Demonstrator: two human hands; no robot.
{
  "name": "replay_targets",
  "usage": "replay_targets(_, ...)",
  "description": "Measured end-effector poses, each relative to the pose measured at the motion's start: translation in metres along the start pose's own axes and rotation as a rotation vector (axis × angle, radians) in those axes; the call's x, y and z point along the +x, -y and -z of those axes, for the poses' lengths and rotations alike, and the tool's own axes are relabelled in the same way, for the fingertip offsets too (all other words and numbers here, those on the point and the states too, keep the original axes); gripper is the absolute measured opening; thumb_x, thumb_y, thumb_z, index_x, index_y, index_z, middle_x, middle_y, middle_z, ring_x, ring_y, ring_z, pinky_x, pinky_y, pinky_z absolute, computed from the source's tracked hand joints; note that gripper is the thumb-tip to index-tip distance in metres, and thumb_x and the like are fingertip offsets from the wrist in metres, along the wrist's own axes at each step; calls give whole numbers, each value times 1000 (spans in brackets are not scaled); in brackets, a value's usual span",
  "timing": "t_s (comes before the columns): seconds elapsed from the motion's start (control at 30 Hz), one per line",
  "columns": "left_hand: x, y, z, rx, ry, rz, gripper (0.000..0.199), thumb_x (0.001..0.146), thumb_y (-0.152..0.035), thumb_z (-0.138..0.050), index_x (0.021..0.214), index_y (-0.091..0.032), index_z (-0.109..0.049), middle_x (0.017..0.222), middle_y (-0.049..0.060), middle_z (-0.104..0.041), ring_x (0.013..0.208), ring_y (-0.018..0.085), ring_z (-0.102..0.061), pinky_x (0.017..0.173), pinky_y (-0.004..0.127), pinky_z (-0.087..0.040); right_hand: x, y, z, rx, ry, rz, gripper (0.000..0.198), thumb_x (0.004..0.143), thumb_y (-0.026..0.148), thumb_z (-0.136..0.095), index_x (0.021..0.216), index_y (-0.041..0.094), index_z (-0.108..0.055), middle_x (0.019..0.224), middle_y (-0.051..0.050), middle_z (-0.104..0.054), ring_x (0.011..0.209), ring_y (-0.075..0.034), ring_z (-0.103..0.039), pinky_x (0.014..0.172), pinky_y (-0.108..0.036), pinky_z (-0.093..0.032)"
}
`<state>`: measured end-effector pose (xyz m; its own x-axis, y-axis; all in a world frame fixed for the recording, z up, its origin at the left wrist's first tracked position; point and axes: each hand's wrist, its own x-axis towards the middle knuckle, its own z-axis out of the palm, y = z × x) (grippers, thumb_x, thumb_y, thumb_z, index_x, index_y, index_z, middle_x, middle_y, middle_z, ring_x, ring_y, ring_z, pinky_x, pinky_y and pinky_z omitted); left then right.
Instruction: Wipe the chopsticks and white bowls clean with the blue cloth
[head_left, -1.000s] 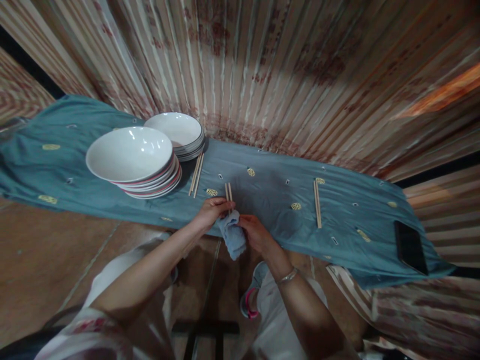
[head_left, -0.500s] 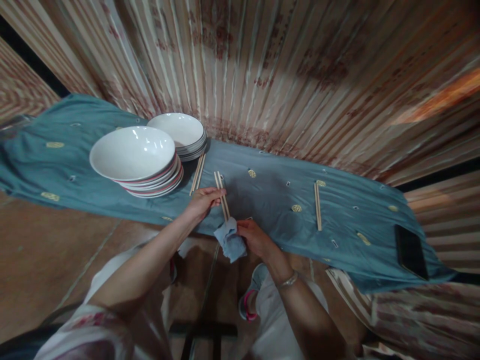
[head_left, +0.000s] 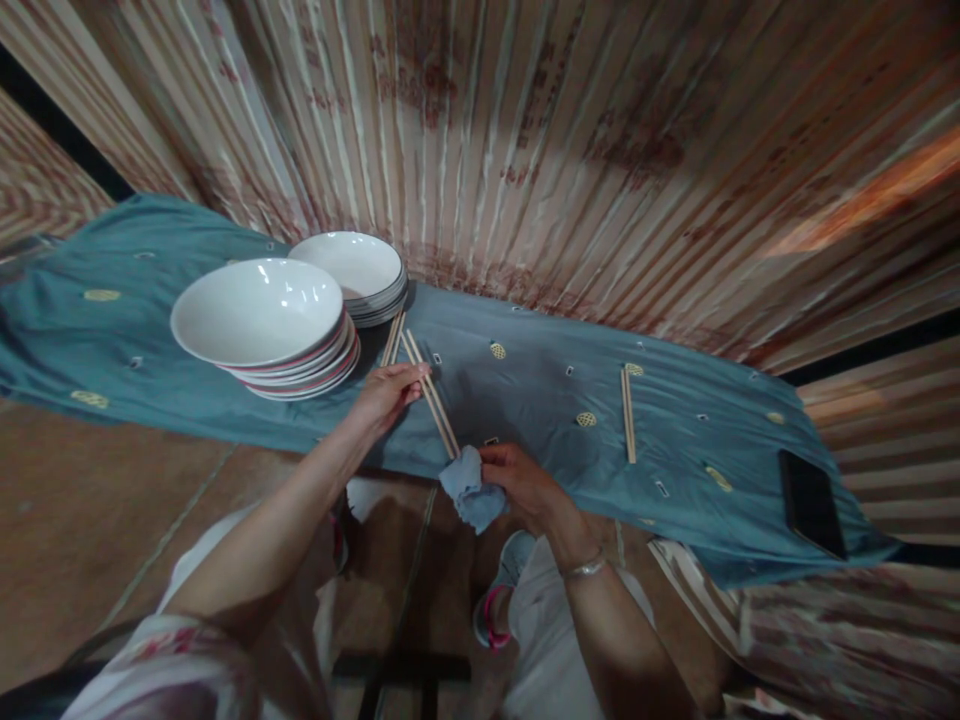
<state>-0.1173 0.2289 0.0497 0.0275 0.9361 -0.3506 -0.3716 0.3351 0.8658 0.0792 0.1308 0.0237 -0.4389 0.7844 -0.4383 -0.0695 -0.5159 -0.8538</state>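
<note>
Between the fingertips of my left hand (head_left: 390,393) is a pair of wooden chopsticks (head_left: 439,412), slanting down toward the right. My right hand (head_left: 519,482) is closed on a crumpled light-blue cloth (head_left: 472,492), which wraps the lower ends of those chopsticks and hides the tips. Just behind my left hand, more chopsticks (head_left: 391,338) lie on the tablecloth beside the bowls. Another pair of chopsticks (head_left: 628,415) rests by itself to the right.
A stack of large white bowls (head_left: 259,315) stands on the left, with a stack of smaller white dishes (head_left: 360,268) behind it. A black phone (head_left: 811,503) lies at the right end of the blue tablecloth (head_left: 525,390). A pleated curtain (head_left: 480,150) hangs along the back edge.
My left hand has shifted slightly left, and the held chopsticks slant more. The cloth in my right hand has slid a little down and right, toward their lower ends.
</note>
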Motion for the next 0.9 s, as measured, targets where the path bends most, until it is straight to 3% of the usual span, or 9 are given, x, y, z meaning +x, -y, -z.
replay_targets(0.1,-1,3,-1,7,11,17,31,43,-27,-85,61,-9,-68,50,-2,-59,43,2,-48,44,13,-39,-1,6,13,-108,-153,119,20,65,27,-63,80,16,-70,68,2,-66,62,-11,-55,59,-22,-41)
replay_targets(0.2,-4,10,-6,44,54,41,32,41,-29,-86,59,-10,-67,49,-3,-58,42,1,-47,42,12,-38,-2,12,21,-159,-285,238,33,68,25,-54,97,21,-68,84,1,-69,75,-13,-59,68,-23,-44)
replay_targets(0.3,-8,19,-14,75,96,83,34,40,-30,-86,59,-11,-67,50,-3,-59,42,2,-48,42,13,-38,-4,15,22,-219,-274,256,29,74,30,-49,90,19,-70,80,-1,-69,71,-13,-58,65,-23,-44)
replay_targets(0.43,-13,28,-23,116,155,124,34,40,-33,-86,59,-12,-68,50,-3,-59,44,3,-49,43,15,-39,-2,12,16,-321,-272,139,36,75,46,-55,67,13,-69,58,0,-60,51,-9,-48,49,-22,-35)
replay_targets(0.53,-16,34,-27,119,196,134,33,41,-34,-86,58,-13,-67,50,-3,-59,46,4,-49,44,16,-38,1,9,12,-381,-246,139,31,71,44,-61,69,14,-70,56,2,-60,50,-9,-48,48,-21,-34)
replay_targets(0.7,-16,41,-29,118,223,111,33,41,-35,-86,56,-13,-67,49,-3,-57,45,4,-47,44,17,-37,7,7,8,-295,-223,190,31,71,43,-63,80,16,-73,74,-1,-69,68,-14,-59,62,-24,-44)
replay_targets(0.9,-18,43,-31,138,209,92,35,40,-37,-86,58,-13,-68,51,-2,-59,47,6,-49,47,20,-40,9,3,6,-213,-274,136,32,67,44,-66,78,15,-73,71,-2,-69,61,-13,-57,56,-23,-42)
